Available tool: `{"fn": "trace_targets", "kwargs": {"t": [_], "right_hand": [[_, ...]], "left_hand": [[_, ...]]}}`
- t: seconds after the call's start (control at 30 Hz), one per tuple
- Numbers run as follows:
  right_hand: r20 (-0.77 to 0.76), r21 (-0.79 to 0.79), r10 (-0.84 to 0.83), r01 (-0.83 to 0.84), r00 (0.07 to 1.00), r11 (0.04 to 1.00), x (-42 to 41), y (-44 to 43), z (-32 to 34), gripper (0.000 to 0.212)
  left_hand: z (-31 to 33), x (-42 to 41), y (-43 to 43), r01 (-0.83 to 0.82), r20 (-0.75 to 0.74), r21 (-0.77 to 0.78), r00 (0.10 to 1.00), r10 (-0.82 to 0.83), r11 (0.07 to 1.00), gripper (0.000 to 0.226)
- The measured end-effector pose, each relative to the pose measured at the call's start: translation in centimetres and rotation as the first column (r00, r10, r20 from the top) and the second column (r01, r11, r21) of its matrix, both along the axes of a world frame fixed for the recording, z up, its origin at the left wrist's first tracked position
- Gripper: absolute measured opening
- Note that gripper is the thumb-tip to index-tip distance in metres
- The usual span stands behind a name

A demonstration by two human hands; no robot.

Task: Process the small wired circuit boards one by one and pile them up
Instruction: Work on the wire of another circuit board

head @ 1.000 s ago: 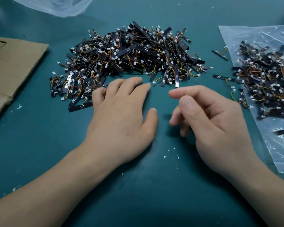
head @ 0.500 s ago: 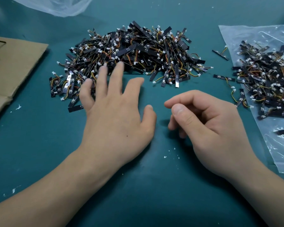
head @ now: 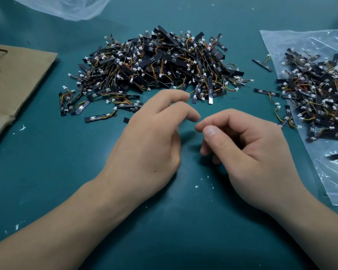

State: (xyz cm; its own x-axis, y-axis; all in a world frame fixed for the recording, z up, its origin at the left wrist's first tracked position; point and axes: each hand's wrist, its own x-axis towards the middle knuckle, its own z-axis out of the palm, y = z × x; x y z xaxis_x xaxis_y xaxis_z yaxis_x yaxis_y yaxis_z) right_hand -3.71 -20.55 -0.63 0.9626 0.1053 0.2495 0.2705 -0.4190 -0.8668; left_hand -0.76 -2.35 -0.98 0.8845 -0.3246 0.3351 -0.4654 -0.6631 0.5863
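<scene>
Head view. The big pile of wired circuit boards sits mid-table; all places are taken from it.

- Left hand: at the pile's near edge, fingers loosely bent, holding nothing.
- Right hand: nearer than the pile, just right of the left hand, fingers curled, thumb against forefinger. Cannot tell whether anything small sits in that pinch.
- Likely step: fetching the next board. Lift a single one by its body, slowly, because tangled leads would drag neighbours along.
- Loose boards at the pile's near left are the easiest picks.
- Right of the pile: a second heap on a plastic bag.
- Left of the pile: cardboard.
- White scraps litter the near side.
</scene>
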Motion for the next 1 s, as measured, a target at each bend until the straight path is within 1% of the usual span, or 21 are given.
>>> {"fn": "trace_targets", "kwargs": {"t": [0.1,0.17,0.2,0.27,0.33,0.37,0.43,0.5,0.57,0.63,0.7,0.77,0.83,0.9,1.0], "right_hand": [[0.029,-0.023,-0.062,0.062,0.998,0.998,0.0,-0.2,-0.1,0.012],[0.045,-0.082,-0.087,0.091,0.995,0.992,0.2,-0.3,0.0,0.010],[0.041,-0.146,-0.073,0.079,0.996,0.986,0.3,-0.3,0.0,0.013],[0.009,-0.317,-0.012,0.014,1.000,0.948,0.6,-0.1,-0.2,0.024],[-0.014,-0.445,0.025,-0.028,1.000,0.895,0.7,0.1,-0.2,0.030],[-0.009,-0.468,0.029,-0.030,1.000,0.883,0.7,0.2,-0.2,0.031],[0.019,-0.449,0.018,-0.008,1.000,0.894,0.6,0.1,-0.1,0.027],[0.056,-0.409,-0.001,0.024,0.998,0.912,0.5,0.0,-0.2,0.018],[0.082,-0.387,-0.012,0.043,0.997,0.921,0.4,0.0,-0.4,0.011],[0.100,-0.357,-0.027,0.061,0.995,0.932,0.5,0.0,-0.5,0.009],[0.112,-0.288,-0.059,0.089,0.992,0.953,0.5,-0.1,-0.5,0.008],[0.123,-0.192,-0.109,0.131,0.986,0.973,0.6,-0.2,-0.4,0.009],[0.106,-0.090,-0.152,0.161,0.983,0.983,0.7,-0.4,-0.2,0.011],[0.080,-0.010,-0.137,0.138,0.987,0.990,0.6,-0.3,0.0,0.015],[0.070,0.005,-0.104,0.104,0.992,0.995,0.4,0.0,0.0,0.013]], "left_hand": [[0.0,0.3,0.2,-0.043,-0.015,0.021,0.999,0.043,0.999,0.049],[0.0,0.4,0.1,-0.012,-0.028,0.016,1.000,0.013,1.000,0.050],[0.1,0.4,0.0,0.018,-0.019,-0.015,1.000,-0.018,1.000,0.052],[0.1,0.5,0.0,0.057,0.013,-0.129,0.998,-0.056,0.990,0.057],[0.0,0.5,0.0,0.043,-0.021,-0.263,0.999,-0.050,0.964,0.061],[-0.1,0.6,0.0,0.022,-0.061,-0.312,0.997,-0.043,0.950,0.060],[-0.2,0.7,0.1,-0.018,-0.141,-0.361,0.989,-0.035,0.932,0.056],[-0.2,0.8,0.1,-0.025,-0.162,-0.341,0.986,-0.032,0.940,0.047],[-0.1,0.7,0.1,-0.016,-0.146,-0.248,0.989,-0.021,0.969,0.036],[0.0,0.5,0.1,0.008,-0.117,-0.142,0.993,-0.025,0.990,0.031],[0.3,0.2,0.0,0.057,-0.089,-0.104,0.994,-0.067,0.993,0.039],[0.5,0.0,0.0,0.074,-0.085,-0.101,0.993,-0.083,0.992,0.047],[0.7,0.0,0.1,0.070,-0.106,-0.084,0.991,-0.079,0.994,0.048],[0.9,0.0,0.1,0.068,-0.078,-0.078,0.994,-0.074,0.995,0.036],[1.0,0.0,-0.1,0.041,0.011,-0.102,0.999,-0.040,0.994,0.013]]}}
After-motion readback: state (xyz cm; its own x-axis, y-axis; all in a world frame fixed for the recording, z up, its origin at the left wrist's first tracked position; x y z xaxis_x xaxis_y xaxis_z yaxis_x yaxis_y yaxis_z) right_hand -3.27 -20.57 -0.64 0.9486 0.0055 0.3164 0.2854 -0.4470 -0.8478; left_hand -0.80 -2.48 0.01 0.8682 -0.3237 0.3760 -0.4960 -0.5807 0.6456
